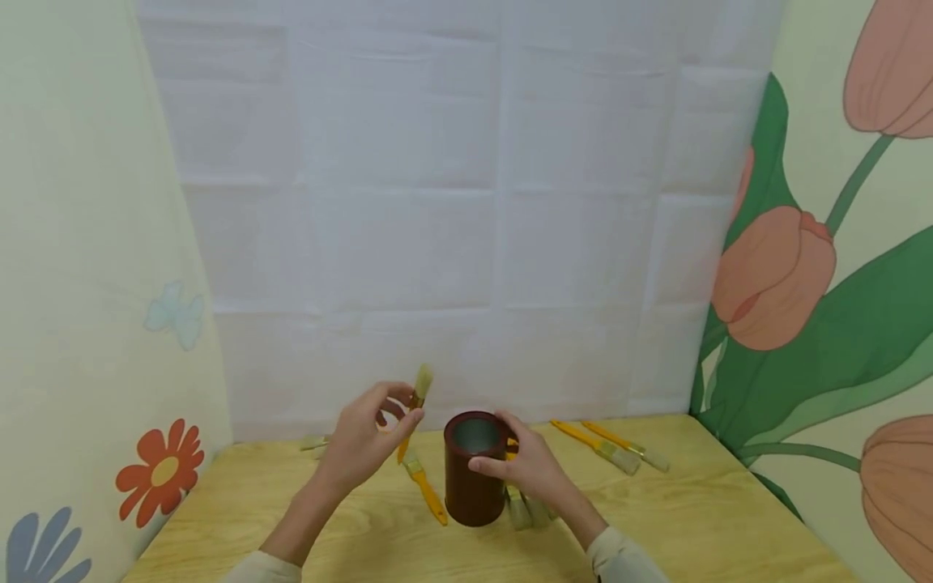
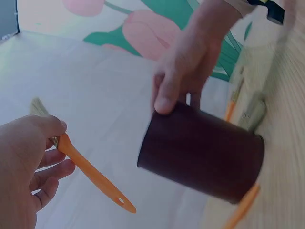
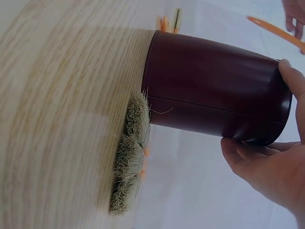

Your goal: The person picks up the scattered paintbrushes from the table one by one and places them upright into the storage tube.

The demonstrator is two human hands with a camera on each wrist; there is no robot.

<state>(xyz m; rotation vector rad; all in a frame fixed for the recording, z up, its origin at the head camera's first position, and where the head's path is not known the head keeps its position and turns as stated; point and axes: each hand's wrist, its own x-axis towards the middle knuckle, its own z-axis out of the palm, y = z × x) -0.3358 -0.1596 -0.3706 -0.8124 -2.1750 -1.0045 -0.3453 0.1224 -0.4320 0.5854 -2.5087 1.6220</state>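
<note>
A dark maroon cylindrical holder point(image 1: 472, 478) point(image 2: 202, 155) point(image 3: 214, 98) stands upright on the wooden table point(image 1: 692, 526), open at the top. My right hand point(image 1: 526, 468) point(image 2: 188, 71) point(image 3: 271, 162) grips its rim, thumb on the near side. My left hand point(image 1: 364, 437) point(image 2: 24, 167) is raised to the left of the holder and pinches a yellow-handled paintbrush point(image 1: 412, 409) point(image 2: 90, 174), bristles up and handle pointing down toward the holder.
Another yellow brush point(image 1: 426, 487) lies just left of the holder. Brushes with worn bristles point(image 1: 521, 508) point(image 3: 131, 152) lie against its right side. Two more brushes point(image 1: 611, 447) lie at the back right, one point(image 1: 315, 442) at the back left. Fabric walls close in the table.
</note>
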